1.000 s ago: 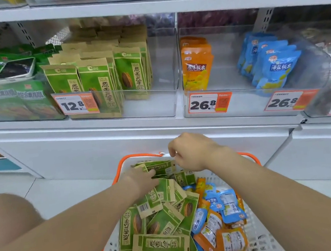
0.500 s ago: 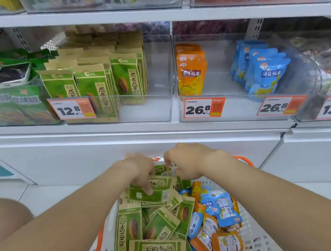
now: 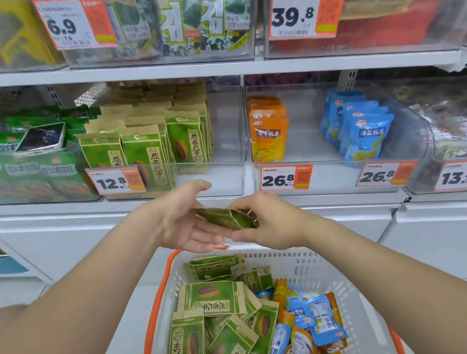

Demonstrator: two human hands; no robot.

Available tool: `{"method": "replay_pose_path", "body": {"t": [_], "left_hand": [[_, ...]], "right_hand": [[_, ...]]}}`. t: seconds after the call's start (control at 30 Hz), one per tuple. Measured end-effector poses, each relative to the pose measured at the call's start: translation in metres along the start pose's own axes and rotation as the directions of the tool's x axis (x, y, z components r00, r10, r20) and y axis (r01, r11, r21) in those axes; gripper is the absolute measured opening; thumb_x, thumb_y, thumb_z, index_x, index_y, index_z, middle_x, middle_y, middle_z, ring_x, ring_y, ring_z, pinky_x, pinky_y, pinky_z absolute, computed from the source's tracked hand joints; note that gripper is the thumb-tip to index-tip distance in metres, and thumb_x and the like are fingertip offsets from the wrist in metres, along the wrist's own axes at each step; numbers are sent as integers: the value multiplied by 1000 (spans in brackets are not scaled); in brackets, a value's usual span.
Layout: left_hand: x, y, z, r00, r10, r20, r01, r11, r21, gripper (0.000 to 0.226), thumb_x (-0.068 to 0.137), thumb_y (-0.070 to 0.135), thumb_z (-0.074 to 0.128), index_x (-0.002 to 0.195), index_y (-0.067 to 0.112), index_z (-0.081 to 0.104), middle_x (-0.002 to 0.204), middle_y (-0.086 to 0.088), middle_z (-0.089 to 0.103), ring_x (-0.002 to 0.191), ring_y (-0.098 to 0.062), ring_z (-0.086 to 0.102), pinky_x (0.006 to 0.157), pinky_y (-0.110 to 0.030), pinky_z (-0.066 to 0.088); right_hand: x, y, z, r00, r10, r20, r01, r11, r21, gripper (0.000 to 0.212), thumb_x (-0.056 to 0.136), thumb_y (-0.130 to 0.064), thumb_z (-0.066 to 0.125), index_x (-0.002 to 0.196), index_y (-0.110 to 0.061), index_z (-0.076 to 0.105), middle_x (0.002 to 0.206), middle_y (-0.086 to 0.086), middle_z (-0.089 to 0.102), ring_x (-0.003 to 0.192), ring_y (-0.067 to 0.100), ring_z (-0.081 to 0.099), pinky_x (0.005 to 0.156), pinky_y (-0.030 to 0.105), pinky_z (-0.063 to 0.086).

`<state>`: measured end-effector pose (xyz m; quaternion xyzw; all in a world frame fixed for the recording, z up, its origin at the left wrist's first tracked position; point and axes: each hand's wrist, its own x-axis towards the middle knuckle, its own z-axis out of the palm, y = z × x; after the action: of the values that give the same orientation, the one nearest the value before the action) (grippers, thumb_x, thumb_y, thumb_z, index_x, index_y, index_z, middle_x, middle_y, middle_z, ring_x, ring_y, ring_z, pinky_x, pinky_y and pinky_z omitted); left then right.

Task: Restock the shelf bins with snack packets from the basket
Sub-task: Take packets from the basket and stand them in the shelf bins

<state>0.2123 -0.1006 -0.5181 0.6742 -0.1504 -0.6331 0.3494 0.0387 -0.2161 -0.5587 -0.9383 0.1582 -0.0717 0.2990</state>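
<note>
ITEM: green seed packets [image 3: 226, 218], held above basket [image 3: 313, 264], short of seed bin [image 3: 222, 148] | right hand [image 3: 265, 223] pinches them; left hand [image 3: 184, 222] spread flat beneath | RISK: loose stack could fan out, slip, drop.

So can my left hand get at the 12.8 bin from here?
Probably yes: left hand is open just below the 12.8 bin, nothing between them; the right hand pinches the green packet.
</note>
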Motion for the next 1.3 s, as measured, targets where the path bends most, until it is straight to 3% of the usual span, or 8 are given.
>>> {"method": "replay_pose_path", "body": {"t": [0.1, 0.17, 0.33, 0.43, 0.53, 0.83, 1.07, 1.3], "left_hand": [[-4, 5, -4, 981, 103, -161, -127, 981, -146, 101, 93, 87, 21, 119, 1, 67, 86, -12, 75, 58, -23, 55, 63, -30, 49], [-2, 6, 2, 914, 250, -320, -274, 961, -32, 95, 94, 86, 23, 112, 5, 68, 64, 0, 48, 51, -17, 34, 58, -28, 36], [-6, 4, 28, 769, 603, -213, -520, 783, 340, 65, 103, 72, 32, 115, 21, 70, 94, 2, 73, 85, -20, 66, 82, -42, 58], [-10, 1, 39, 728, 678, -98, -648, 728, 221, 30, 109, 43, 49, 124, 25, 67, 93, 8, 79, 88, -19, 77, 78, -43, 64], [-8, 4, 40, 664, 735, -136, -729, 677, 102, 28, 108, 34, 56, 132, 23, 65, 113, -2, 79, 102, -24, 77, 86, -51, 64], [-6, 8, 28, 626, 749, -217, -765, 644, 14, 31, 106, 19, 61, 137, 16, 59, 122, -2, 76, 112, -22, 73, 92, -44, 62], [-8, 8, 21, 644, 746, -173, -747, 661, 71, 39, 100, 11, 69, 137, 17, 57, 122, -3, 76, 116, -22, 72, 105, -50, 55], [-25, 13, 9, 693, 716, -80, -702, 696, 150, 40, 99, 8, 70, 136, 20, 60, 120, 0, 77, 113, -18, 73, 104, -47, 56]], "right_hand": [[-1, -4, -6, 981, 119, -157, -75, 962, 261, 21, 104, -30, 62, 121, -23, 52, 88, -6, 74, 76, 4, 69, 69, 33, 54], [-1, -8, -8, 950, 185, -252, -95, 939, 331, 22, 109, -34, 50, 127, -22, 47, 96, -5, 77, 85, 8, 72, 77, 40, 57], [5, -19, -9, 838, 152, -524, -61, 980, 187, 26, 113, -37, 36, 111, -24, 59, 92, -10, 67, 84, 14, 63, 72, 37, 44], [5, -24, -11, 722, 218, -657, -54, 964, 261, 24, 109, -39, 47, 118, -22, 61, 88, -10, 71, 82, 10, 67, 70, 29, 44], [6, -28, -16, 610, 441, -658, 12, 825, 565, 42, 92, -57, 71, 105, -18, 62, 76, -1, 76, 72, 11, 74, 72, 45, 61], [6, -38, -13, 768, 460, -446, 128, 571, 811, 14, 94, -23, 76, 104, -12, 79, 95, 8, 80, 92, 29, 77, 86, 54, 63], [9, -38, -8, 800, 507, -321, 80, 440, 894, 21, 96, -28, 74, 110, -15, 78, 108, 8, 79, 109, 34, 73, 98, 55, 57], [10, -42, -23, 817, 494, -298, -38, 562, 827, 12, 94, -18, 77, 102, -10, 73, 89, 4, 79, 81, 14, 68, 74, 31, 54]]}}
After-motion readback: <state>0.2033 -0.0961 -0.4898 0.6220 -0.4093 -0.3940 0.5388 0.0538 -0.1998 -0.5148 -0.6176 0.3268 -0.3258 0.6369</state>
